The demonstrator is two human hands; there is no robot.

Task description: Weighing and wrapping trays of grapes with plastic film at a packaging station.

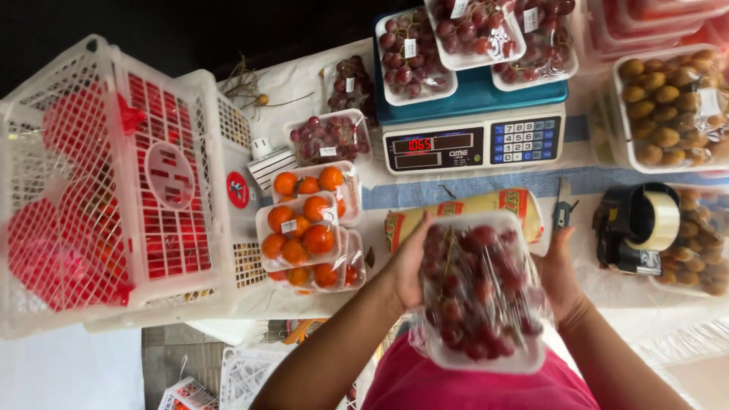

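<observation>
On my table: five wrapped trays of red grapes (416, 57), one more in my hands; one scale (472, 140); one tape dispenser (636, 228).

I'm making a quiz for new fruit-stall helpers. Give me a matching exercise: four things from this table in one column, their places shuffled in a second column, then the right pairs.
Things:
1. wrapped tray of red grapes
2. tape dispenser
3. trays of orange fruit
4. roll of wrap

Places:
A. beside the white crate
B. held between the left hand and right hand
C. in front of the scale, beyond the hands
D. at the right, by the trays of brown fruit

Pairs: 1-B, 2-D, 3-A, 4-C
</observation>
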